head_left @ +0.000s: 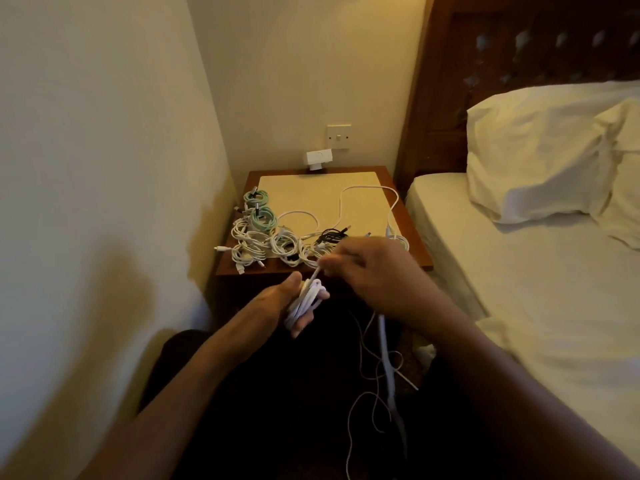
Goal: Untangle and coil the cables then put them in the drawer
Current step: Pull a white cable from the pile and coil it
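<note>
Rightward, a bed (519, 306) with a pale sheet is filling that side of the scene, with a pillow (540, 150) lying at its far end. A wooden bedside table (417, 237) is standing between the bed and the left wall, its top carrying a cream panel (311, 192). Two bare arms are extending from the near edge. The right hand (374, 275) is hovering over the table's near edge, its fingertips pinching a white strand (316, 273) that is running down to the left hand. The left hand (277, 299), lower and further left, is gripping a white cable coil (306, 299), thumb pressing on top and fingers wrapping underneath. A thicker white length (386, 358) is hanging below the right hand among thinner strands. A heap of coiled white cables (256, 244) is lying on the table's near left part. Two green coils (263, 216) are lying just beyond the heap and a black cable (330, 235) to its right. One long white cable (367, 190) is looping across the panel. A white adapter (318, 159) is sitting at the table's far edge, below a wall switch (338, 136).
</note>
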A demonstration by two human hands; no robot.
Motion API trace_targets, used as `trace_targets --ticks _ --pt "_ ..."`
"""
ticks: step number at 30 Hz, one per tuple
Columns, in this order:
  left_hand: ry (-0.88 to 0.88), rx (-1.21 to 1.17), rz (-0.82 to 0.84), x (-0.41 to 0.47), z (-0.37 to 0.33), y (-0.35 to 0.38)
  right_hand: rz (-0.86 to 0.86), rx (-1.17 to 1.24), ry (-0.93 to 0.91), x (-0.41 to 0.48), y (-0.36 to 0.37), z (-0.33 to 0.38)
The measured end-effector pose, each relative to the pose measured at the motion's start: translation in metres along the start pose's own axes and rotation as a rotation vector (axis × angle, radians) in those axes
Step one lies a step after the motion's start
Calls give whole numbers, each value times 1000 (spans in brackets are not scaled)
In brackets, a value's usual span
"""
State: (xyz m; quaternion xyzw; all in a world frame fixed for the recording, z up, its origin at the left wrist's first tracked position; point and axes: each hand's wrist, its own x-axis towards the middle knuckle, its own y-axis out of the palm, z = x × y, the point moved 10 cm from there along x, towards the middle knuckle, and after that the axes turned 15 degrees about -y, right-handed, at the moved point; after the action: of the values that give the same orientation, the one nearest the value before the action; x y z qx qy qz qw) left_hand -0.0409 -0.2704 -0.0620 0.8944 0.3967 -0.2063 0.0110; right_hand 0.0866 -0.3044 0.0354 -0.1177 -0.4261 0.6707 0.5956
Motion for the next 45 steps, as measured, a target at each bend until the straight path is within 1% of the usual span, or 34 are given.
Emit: trace_targets --ticks 2,5,8,10,13,15,16,18,19,21,23,25,28,30,33,36,38,40,42,43,44,45 --pt "59 -44 44 -16 -13 8 -75 84 29 4 -9 -32" --pt "191 -206 94 -27 -46 5 -133 189 90 -15 27 -69" --pt "260 -400 129 -21 -74 2 -110 260 140 -41 83 -64" --pt "274 -434 98 -7 -82 0 -69 281 144 -47 105 -41" --pt "230 -239 -57 15 -74 -6 69 243 115 -43 109 0" --pt "172 -95 -88 24 -64 -5 177 127 38 -36 96 28" --pt "134 -46 -77 27 -57 -4 178 61 5 -30 81 36" --pt "62 16 -22 26 -42 -3 95 -20 -7 -15 38 34" --pt "40 32 29 22 -36 -1 60 -23 7 -8 17 25" --pt "25 125 141 6 -34 3 58 21 20 1 -12 0" --pt "59 202 157 -11 -41 -6 91 47 2 4 -22 -29" --pt "129 104 103 -26 -55 -32 83 16 8 1 -31 -62" --pt "197 -263 -9 -42 -64 -91 -5 -118 144 -19 -63 -127" --pt "216 -444 -71 -47 -63 -123 -13 -248 236 -43 -84 -167" --pt "270 -588 -156 -58 -64 -148 -13 -358 300 -78 -100 -204" --pt "351 -726 -211 -63 -67 -157 -57 -341 358 -113 -107 -232" --pt "378 -782 -223 -60 -67 -153 -47 -306 413 -131 -105 -248" --pt "382 -820 -208 -53 -68 -142 15 -280 495 -141 -96 -261" --pt "345 -769 -175 -43 -73 -123 212 -299 566 -147 -76 -264" --pt "311 -700 -156 -39 -78 -110 323 -339 564 -145 -68 -253" --pt "269 -620 -131 -34 -82 -94 391 -375 537 -137 -61 -238" --pt "223 -552 -97 -30 -84 -76 394 -341 482 -123 -53 -216"
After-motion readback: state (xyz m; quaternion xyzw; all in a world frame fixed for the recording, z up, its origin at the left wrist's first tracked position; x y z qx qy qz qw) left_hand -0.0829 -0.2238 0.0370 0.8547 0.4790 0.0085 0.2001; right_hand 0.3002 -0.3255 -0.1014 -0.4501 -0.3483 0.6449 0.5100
